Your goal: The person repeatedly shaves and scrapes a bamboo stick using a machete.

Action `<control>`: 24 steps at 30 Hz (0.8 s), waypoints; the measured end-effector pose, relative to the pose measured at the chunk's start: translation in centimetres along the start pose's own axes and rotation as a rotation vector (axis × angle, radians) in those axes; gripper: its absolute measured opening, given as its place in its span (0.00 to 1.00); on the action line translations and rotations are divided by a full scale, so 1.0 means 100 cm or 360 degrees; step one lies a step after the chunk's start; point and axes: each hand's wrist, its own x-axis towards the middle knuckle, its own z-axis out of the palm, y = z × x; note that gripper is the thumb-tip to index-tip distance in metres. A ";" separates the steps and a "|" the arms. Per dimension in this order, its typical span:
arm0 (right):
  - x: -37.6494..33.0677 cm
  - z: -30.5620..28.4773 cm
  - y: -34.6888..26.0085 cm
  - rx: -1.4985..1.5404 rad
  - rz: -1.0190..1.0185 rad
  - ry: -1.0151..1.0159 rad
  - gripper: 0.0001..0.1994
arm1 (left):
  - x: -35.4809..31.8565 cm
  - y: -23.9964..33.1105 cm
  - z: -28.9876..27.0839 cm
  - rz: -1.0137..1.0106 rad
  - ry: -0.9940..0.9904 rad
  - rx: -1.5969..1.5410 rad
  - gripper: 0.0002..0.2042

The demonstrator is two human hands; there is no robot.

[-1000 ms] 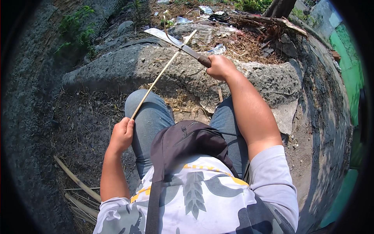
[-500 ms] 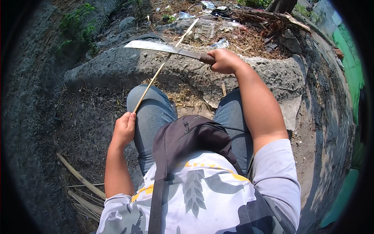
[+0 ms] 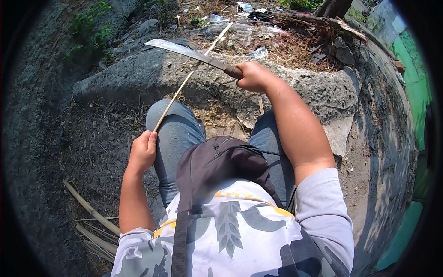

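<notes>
My left hand (image 3: 144,150) is closed around the near end of a long, thin, pale strip of wood or bamboo (image 3: 177,92). The strip slants up and away to the right, over my left knee and a rough concrete slab (image 3: 286,90). In my right hand (image 3: 254,77) is the brown handle of a machete (image 3: 177,50). Its long curved blade points left and crosses the strip beyond its middle, seemingly touching it. Whether the edge has cut in cannot be seen.
Dry straw and plastic litter (image 3: 258,53) lie behind the slab, near a tree trunk (image 3: 333,8). Several longer pale sticks (image 3: 92,210) rest on the dark ground at my lower left. A dark bag (image 3: 221,161) sits on my lap between my knees.
The machete has shifted slightly left and toward me along the strip, its tip now tilted higher. My left hand keeps its hold on the near end.
</notes>
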 end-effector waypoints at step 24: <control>0.020 -0.039 0.084 0.1543 0.0823 0.1062 0.05 | -0.001 -0.016 0.000 0.0043 -0.0054 -0.0263 0.20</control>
